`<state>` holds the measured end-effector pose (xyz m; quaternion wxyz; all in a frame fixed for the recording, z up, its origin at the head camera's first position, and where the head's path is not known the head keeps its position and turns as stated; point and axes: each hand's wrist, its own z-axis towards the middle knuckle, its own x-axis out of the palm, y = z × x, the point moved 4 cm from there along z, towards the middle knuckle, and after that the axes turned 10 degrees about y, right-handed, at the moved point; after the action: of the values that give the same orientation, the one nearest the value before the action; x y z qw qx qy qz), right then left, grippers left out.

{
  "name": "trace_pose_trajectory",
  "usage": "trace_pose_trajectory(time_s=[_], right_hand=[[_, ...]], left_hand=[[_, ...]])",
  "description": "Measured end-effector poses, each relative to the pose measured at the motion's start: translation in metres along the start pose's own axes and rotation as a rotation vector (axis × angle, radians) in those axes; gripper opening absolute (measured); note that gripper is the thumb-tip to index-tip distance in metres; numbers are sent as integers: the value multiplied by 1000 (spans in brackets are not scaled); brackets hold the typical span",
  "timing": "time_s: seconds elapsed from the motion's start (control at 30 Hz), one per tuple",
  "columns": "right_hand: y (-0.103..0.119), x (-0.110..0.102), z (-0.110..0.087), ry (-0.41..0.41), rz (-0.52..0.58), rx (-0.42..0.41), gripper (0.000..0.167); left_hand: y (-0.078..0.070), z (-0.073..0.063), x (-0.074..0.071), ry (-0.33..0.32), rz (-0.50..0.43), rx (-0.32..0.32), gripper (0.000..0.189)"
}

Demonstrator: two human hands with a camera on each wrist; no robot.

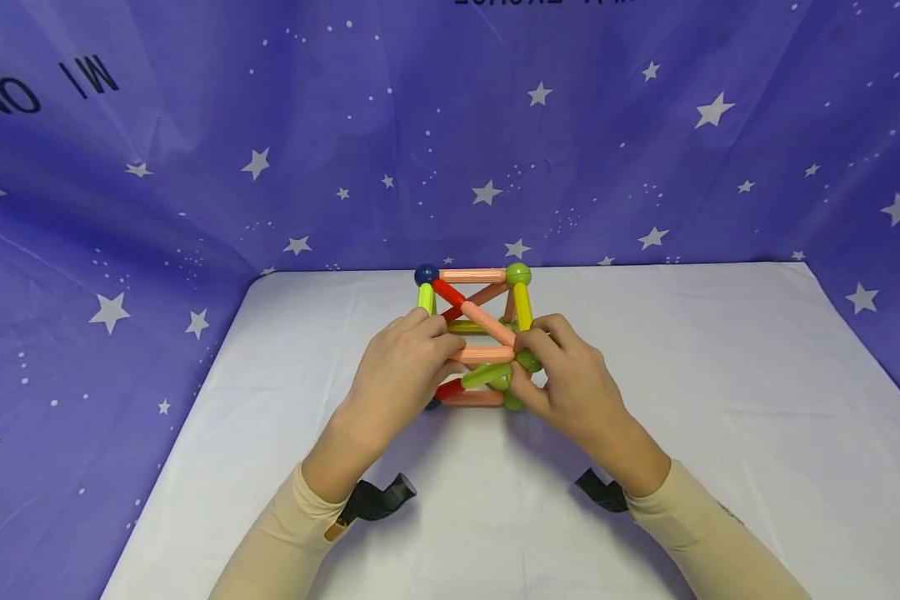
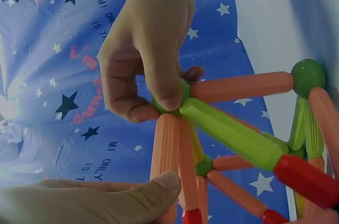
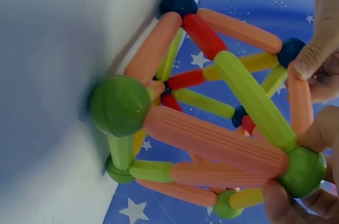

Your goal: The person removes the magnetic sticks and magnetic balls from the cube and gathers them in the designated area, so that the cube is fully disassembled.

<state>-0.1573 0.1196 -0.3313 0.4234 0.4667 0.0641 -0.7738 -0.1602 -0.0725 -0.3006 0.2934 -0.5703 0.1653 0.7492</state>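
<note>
A cube-shaped frame of magnetic rods and balls stands on the table, with crossed diagonal rods on its faces. My left hand (image 1: 397, 367) pinches the left end of a salmon magnetic rod (image 1: 483, 355) at the upper front edge, its thumb lying along the rod near a dark blue ball (image 3: 291, 52). My right hand (image 1: 573, 375) grips the green ball (image 3: 303, 171) at that rod's other end, fingers and thumb around it. From this ball a green-and-red diagonal (image 2: 233, 134) runs down across the front. The fingers partly hide the frame's left side in the head view.
The white tabletop (image 1: 720, 375) surrounds the frame. Behind it hangs a purple-blue cloth (image 1: 607, 150) with white stars. Black wrist mounts (image 1: 378, 500) stick out below both hands, close above the table.
</note>
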Motion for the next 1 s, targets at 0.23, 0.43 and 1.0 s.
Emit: trace_pose_trajectory(time_s=[0.23, 0.43, 1.0], right_hand=[[-4, -7, -2, 51, 50, 71, 21], [-5, -7, -2, 71, 90, 114, 36], [-1, -7, -3, 1, 99, 96, 33]], left_hand=[[2, 0, -2, 9, -6, -7, 19], [1, 0, -2, 5, 0, 2, 20], [2, -2, -2, 14, -21, 3, 25]])
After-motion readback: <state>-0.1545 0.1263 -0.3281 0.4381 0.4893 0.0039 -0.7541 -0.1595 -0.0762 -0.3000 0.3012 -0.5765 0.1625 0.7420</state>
